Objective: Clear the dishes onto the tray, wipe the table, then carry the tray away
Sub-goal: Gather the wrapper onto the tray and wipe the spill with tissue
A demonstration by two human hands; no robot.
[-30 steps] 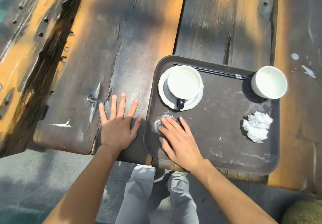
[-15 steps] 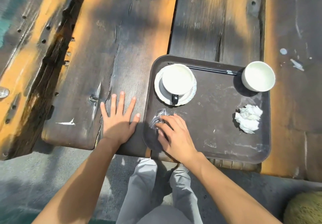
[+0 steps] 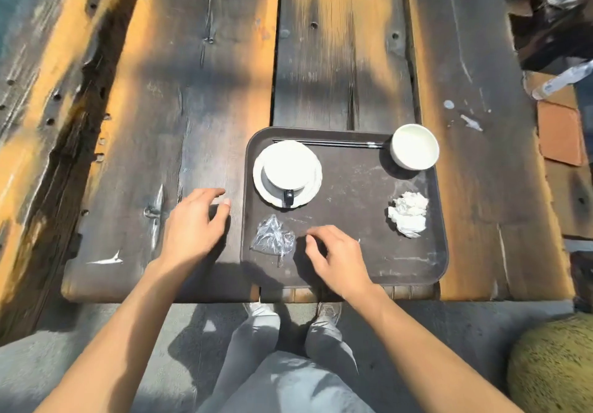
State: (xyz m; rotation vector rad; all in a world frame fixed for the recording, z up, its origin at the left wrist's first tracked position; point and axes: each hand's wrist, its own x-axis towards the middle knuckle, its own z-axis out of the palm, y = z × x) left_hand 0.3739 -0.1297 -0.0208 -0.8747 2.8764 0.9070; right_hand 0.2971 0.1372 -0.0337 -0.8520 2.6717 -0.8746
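Bench point(image 3: 205, 91): dark weathered planks.
Tray point(image 3: 417, 271): at the near edge, carrying cup point(image 3: 288, 165), bowl point(image 3: 414, 150), napkin point(image 3: 408, 213), plastic wrap point(image 3: 272, 237).
Left hand point(image 3: 192, 225): fingers loosely curled, empty, beside the tray.
Right hand point(image 3: 333, 255): fingers curled, empty, over the tray.

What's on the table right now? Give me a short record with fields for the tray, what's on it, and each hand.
tray: brown tray, at the near edge of the wooden table
cup: white cup on a saucer, far left of tray
bowl: white bowl, far right corner
chopsticks: dark chopsticks along the far rim
tissue: crumpled tissue, right side
wrapper: clear plastic wrapper, near left, lying free
left hand: left hand over the table beside the tray, holding nothing
right hand: right hand over the tray, grip empty
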